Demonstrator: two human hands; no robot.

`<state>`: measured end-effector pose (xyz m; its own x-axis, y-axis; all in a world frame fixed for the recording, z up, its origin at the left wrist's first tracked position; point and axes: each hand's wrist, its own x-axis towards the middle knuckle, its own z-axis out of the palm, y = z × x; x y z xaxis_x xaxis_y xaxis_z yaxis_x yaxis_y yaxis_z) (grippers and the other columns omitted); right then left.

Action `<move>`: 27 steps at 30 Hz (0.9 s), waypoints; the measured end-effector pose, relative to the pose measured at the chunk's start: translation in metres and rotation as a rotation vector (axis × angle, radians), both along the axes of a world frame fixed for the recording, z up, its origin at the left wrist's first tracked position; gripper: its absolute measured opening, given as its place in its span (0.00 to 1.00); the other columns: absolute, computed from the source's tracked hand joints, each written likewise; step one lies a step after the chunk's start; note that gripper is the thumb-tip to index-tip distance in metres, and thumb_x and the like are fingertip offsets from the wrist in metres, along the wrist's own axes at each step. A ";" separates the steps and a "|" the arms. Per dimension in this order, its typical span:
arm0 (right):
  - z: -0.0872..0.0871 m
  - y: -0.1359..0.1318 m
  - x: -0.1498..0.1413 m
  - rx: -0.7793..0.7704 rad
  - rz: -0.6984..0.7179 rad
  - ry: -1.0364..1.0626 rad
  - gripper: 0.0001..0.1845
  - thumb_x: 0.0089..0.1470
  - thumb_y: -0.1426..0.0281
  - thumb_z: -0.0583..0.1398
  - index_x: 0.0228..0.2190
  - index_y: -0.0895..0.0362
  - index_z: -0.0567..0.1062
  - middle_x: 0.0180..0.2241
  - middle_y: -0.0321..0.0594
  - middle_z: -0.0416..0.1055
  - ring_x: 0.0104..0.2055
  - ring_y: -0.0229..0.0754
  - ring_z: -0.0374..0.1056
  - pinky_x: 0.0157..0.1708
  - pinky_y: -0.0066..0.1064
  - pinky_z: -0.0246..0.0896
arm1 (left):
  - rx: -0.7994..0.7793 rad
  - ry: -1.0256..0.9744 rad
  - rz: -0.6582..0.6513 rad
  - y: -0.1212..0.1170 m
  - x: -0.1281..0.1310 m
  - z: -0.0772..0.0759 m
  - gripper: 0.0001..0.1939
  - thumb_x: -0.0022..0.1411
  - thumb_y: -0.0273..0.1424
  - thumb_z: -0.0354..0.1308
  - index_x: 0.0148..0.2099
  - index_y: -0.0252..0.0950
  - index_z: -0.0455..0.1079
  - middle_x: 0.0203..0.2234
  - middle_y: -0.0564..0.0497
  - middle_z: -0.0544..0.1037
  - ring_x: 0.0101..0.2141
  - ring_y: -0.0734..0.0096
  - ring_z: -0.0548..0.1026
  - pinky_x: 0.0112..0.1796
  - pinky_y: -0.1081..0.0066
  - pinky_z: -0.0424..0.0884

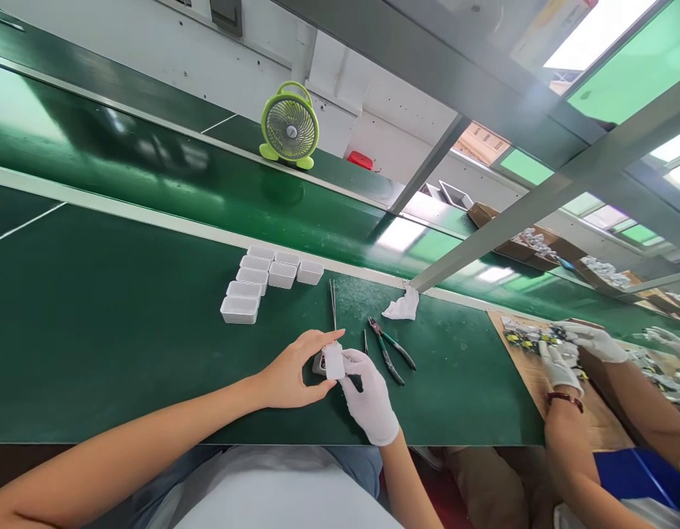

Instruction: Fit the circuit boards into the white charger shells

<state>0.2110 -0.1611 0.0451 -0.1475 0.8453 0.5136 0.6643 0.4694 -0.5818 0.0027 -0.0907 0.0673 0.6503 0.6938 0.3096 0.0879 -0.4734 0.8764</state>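
Between my hands is a small white square plastic cover (334,361), just above the front edge of the green table. My bare left hand (295,371) curves around it, index finger along the top and thumb at the bottom. From the right, my white-gloved right hand (373,400) pinches its edge. A small grey piece (318,364) shows partly behind the cover; its kind is hidden. Metal tweezers (333,305) lie just beyond my hands. To the right are green-handled cutting pliers (392,351) with open handles, and a thin short tool (365,342).
Several white rectangular boxes (240,309) stand in rows ahead to the left. A crumpled white cloth or glove (404,304) lies by a metal post (455,261). Beyond the belt stands a green fan (290,128). At right, a co-worker's gloved hands (560,367) handle parts on cardboard (530,360).
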 end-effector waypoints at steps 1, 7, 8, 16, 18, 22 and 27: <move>0.000 -0.001 0.000 -0.014 -0.013 0.026 0.07 0.63 0.76 0.58 0.41 0.52 0.69 0.48 0.46 0.76 0.51 0.46 0.74 0.47 0.40 0.74 | 0.001 0.017 0.016 -0.002 0.001 0.000 0.39 0.59 0.29 0.62 0.69 0.47 0.52 0.57 0.44 0.69 0.57 0.55 0.69 0.58 0.52 0.68; 0.009 0.001 -0.001 -0.128 0.003 0.039 0.15 0.62 0.76 0.58 0.50 0.53 0.68 0.48 0.47 0.75 0.50 0.45 0.74 0.50 0.40 0.73 | 0.016 0.085 0.052 -0.009 0.008 -0.006 0.36 0.59 0.29 0.62 0.65 0.43 0.51 0.58 0.41 0.67 0.60 0.49 0.66 0.59 0.45 0.66; 0.010 0.003 -0.001 -0.138 0.046 -0.012 0.17 0.62 0.77 0.57 0.51 0.53 0.69 0.49 0.47 0.74 0.52 0.45 0.73 0.51 0.41 0.73 | 0.029 0.076 0.066 -0.010 0.008 -0.007 0.34 0.59 0.29 0.62 0.63 0.43 0.52 0.58 0.41 0.67 0.60 0.49 0.67 0.59 0.45 0.66; 0.029 -0.002 0.007 0.044 0.115 -0.171 0.21 0.61 0.80 0.58 0.52 0.50 0.71 0.49 0.46 0.75 0.51 0.50 0.74 0.49 0.46 0.75 | 0.040 -0.146 0.198 -0.001 -0.003 -0.005 0.28 0.68 0.36 0.55 0.66 0.41 0.50 0.59 0.40 0.65 0.60 0.53 0.65 0.62 0.47 0.62; 0.033 -0.016 0.006 0.122 -0.027 -0.052 0.23 0.58 0.82 0.61 0.51 0.48 0.71 0.48 0.46 0.75 0.50 0.50 0.74 0.46 0.45 0.75 | 0.030 -0.220 0.268 0.001 -0.006 -0.003 0.22 0.72 0.35 0.49 0.65 0.41 0.53 0.58 0.41 0.65 0.59 0.56 0.66 0.62 0.49 0.63; 0.022 -0.028 -0.009 0.096 -0.093 -0.043 0.19 0.60 0.82 0.59 0.48 0.49 0.72 0.45 0.46 0.74 0.48 0.49 0.74 0.44 0.44 0.75 | 0.010 -0.247 0.280 0.002 -0.006 -0.003 0.18 0.74 0.36 0.46 0.63 0.40 0.56 0.57 0.42 0.68 0.58 0.57 0.67 0.60 0.51 0.63; 0.008 -0.035 -0.015 -0.128 -0.027 -0.155 0.22 0.65 0.81 0.53 0.55 0.48 0.69 0.52 0.48 0.72 0.56 0.51 0.70 0.52 0.49 0.72 | -0.011 -0.225 0.272 0.005 -0.007 -0.005 0.17 0.75 0.35 0.45 0.62 0.40 0.58 0.55 0.43 0.70 0.57 0.60 0.69 0.60 0.56 0.64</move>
